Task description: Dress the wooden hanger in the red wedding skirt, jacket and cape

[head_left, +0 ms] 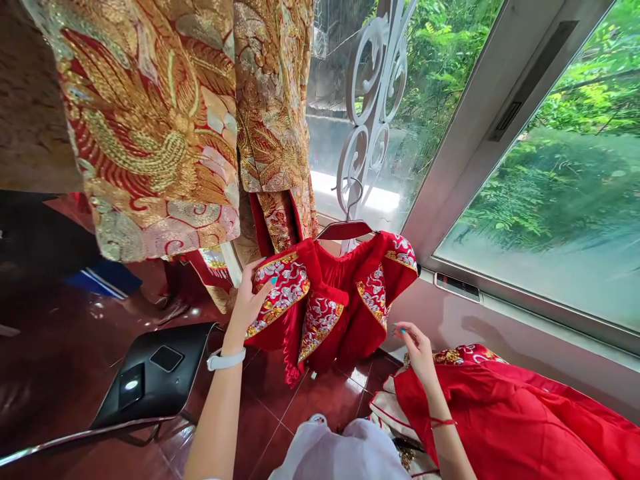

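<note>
Pinching by one shoulder the red jacket (323,321) on its hanger (349,231) near the window (453,140) with left hand (251,293), with right hand (417,347) half-open, seemingly empty, just beside, and perhaps risking a slide off the hanger from one-sided pulling.

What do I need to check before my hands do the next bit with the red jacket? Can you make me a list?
1. Left hand has hold of the red jacket: ok, it grips the embroidered shoulder part.
2. Right hand has hold of it too: not ok, it seems to be just beside the jacket, with its fingers loosely bent.
3. Hanger sits in the jacket's neck: ok.
4. The hanger's hook is caught on something: cannot tell.
5. Phone is apart from the jacket: ok, it lies on the window sill.
</note>
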Demonstrator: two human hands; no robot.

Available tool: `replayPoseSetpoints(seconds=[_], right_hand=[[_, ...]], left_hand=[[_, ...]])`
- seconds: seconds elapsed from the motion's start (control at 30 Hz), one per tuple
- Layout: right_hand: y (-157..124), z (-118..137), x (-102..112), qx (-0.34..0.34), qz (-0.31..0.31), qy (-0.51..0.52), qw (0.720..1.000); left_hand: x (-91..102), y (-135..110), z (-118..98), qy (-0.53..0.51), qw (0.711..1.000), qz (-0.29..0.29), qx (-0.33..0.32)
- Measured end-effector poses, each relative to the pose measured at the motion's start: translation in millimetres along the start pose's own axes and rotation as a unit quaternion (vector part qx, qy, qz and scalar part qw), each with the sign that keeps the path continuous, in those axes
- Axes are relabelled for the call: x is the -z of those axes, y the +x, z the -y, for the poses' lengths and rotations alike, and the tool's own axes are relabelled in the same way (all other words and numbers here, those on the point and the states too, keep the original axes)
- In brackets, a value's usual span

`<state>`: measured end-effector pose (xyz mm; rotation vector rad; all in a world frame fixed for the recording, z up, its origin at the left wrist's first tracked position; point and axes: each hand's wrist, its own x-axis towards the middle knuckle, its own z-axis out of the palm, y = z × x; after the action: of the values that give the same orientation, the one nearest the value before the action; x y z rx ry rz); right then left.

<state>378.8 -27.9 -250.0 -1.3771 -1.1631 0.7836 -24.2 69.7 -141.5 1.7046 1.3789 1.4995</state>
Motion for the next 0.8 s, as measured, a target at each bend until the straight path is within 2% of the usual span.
replayPoseSetpoints(seconds=[0.2, 0.37, 0.53, 0.67, 0.8], right_hand=[[-22, -24, -6, -0.036, -0.018, -0.007, 0.999], [-55, -50, -1, -0.078, -0.122, -0.042, 0.989], [-103, -66, 27, -0.128, -0.216, -0.113, 0.961], [-146, -77, 52, -0.147, -0.262, -0.194, 0.934], [-176, -86, 87, -0.154, -0.338, -0.304, 0.877]], left_hand=[[-0.7, 0, 5, 0.017, 1.0, 0.0, -0.002], [3.7, 5, 13, 0.013, 1.0, -0.005, -0.018], [9.1, 11, 20, 0.004, 1.0, 0.008, -0.018], [11.7, 15, 25, 0.012, 1.0, -0.001, -0.021], [11.0, 18, 27, 0.026, 0.999, -0.028, -0.03]])
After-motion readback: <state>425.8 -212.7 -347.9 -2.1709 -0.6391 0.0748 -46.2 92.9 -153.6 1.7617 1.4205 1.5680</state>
